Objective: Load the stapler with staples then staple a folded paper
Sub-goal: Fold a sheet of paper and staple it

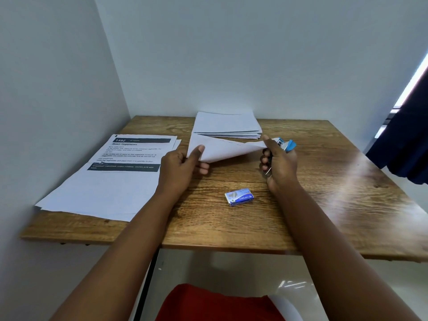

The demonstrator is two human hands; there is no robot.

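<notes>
head view: left hand [179,165] pinches folded paper [222,150]; right hand [279,162] grips stapler [286,144]; staple box [239,197] closed.

- My right hand [279,164] hides most of the stapler [286,144].
- Left of the staple box [239,197], the printed sheet's [111,179] small text blurs.

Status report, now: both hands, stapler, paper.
Left hand grip on folded white paper. Right hand grip shut on blue-and-silver stapler at the paper's right corner. Small blue staple box near, clear of the work.
</notes>
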